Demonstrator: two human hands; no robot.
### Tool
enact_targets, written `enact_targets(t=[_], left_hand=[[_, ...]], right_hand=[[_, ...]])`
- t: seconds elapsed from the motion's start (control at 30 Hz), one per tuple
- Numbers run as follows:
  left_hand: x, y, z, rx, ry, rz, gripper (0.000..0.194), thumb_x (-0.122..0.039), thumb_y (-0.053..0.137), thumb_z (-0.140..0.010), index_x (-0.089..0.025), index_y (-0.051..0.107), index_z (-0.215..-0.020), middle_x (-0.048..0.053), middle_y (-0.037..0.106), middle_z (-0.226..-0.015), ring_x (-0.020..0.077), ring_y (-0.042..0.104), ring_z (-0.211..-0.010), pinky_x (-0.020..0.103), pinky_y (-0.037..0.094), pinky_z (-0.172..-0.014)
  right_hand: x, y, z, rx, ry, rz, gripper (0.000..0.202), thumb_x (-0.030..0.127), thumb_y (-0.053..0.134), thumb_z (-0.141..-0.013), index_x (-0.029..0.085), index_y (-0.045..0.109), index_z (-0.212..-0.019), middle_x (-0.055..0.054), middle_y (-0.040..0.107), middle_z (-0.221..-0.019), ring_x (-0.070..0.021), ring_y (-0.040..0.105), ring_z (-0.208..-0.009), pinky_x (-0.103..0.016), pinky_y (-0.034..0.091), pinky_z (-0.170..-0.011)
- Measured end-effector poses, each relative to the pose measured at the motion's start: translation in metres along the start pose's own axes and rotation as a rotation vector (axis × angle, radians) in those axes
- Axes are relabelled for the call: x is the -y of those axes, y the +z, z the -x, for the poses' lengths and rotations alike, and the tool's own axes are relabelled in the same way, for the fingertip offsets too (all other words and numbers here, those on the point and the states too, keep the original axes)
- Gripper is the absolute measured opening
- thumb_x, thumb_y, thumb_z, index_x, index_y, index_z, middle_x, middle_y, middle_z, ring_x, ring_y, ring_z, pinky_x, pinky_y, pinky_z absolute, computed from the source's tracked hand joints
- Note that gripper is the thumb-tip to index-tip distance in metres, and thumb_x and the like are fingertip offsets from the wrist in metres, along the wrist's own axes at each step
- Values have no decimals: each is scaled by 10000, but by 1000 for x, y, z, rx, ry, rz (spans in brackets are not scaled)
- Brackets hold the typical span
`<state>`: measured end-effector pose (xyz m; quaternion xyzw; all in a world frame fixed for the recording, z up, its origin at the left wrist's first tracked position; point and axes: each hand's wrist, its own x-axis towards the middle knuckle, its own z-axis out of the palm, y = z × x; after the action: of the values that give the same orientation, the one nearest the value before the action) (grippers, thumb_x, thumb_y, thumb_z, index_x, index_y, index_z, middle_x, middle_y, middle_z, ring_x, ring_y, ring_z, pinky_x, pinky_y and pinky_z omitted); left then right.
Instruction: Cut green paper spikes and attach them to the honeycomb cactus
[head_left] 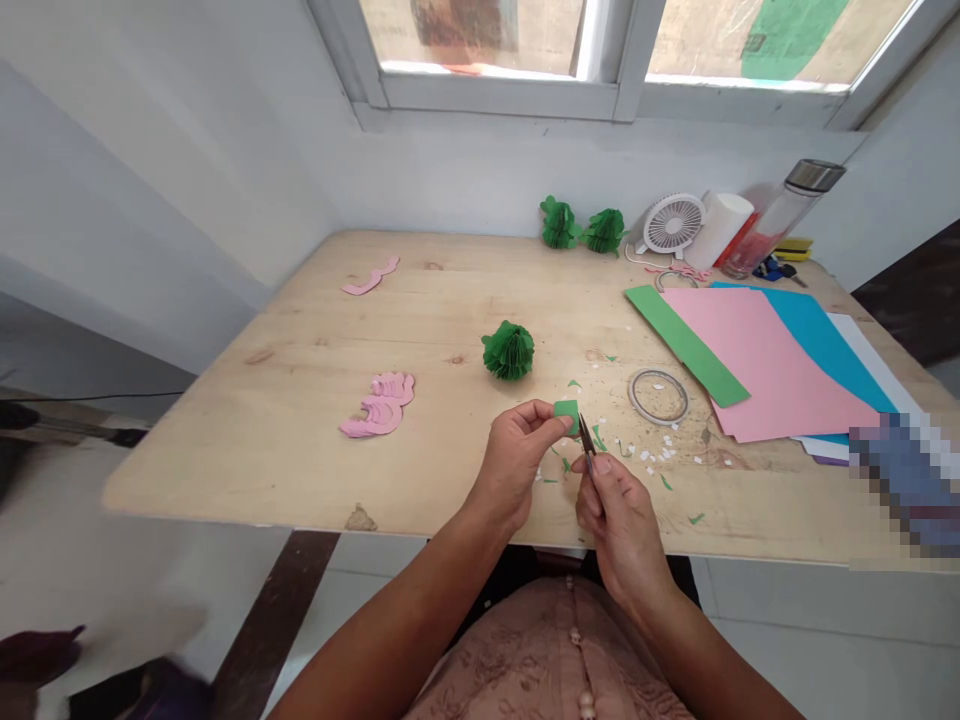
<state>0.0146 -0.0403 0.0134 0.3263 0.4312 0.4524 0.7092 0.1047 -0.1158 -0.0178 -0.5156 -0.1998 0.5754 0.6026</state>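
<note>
Green square (566, 408): raised over the table (262, 440), near the front edge, in front of the body. Can't tell folded or single. Pinching it by its left side with left hand (511, 452), thumb against fingers. Gripping scissors (587, 438) in right hand (616, 505), fingers curled round the handles, tips up beside the square's right edge. Can't tell blades biting or only touching.

For a clean cut: pinch firm and flat, fingertips clear of the blades; snip short; on any curve, turn the paper, not the scissors; avoid creasing such a small piece.

Just below and right: green scraps (598, 437), white bits (660, 456), then a ring (658, 421). Beyond left hand: green pompom (508, 351). Farther left: pink scallops (382, 408), pink strip (373, 278) behind. To the right: green strip (686, 342) over pink sheet (772, 365), blue sheet (825, 340) partly under. Near the wall: two green ruffles (604, 231), fan (673, 225), white roll (720, 230), bottle (784, 220).
</note>
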Motion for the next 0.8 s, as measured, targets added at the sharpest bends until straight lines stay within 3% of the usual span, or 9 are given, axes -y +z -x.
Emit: enact_targets(t=[0.3, 0.8], left_hand=[[-1, 0, 1, 112, -11, -96, 138, -230, 696, -632, -158, 588, -586, -9, 588, -612, 115, 499, -632, 244, 375, -678], [-2, -2, -2, 145, -31, -113, 146, -240, 700, -633, -163, 585, -586, -10, 587, -612, 127, 513, -638, 265, 371, -692]], right_hand=[[3, -2, -3, -6, -26, -6, 329, 510, 609, -799, 182, 595, -774, 94, 291, -485, -70, 171, -433, -212, 123, -394], [3, -3, -5, -9, -30, 0, 332, 513, 600, -804, 183, 596, -766, 93, 287, -485, -66, 168, -426, -207, 120, -390]])
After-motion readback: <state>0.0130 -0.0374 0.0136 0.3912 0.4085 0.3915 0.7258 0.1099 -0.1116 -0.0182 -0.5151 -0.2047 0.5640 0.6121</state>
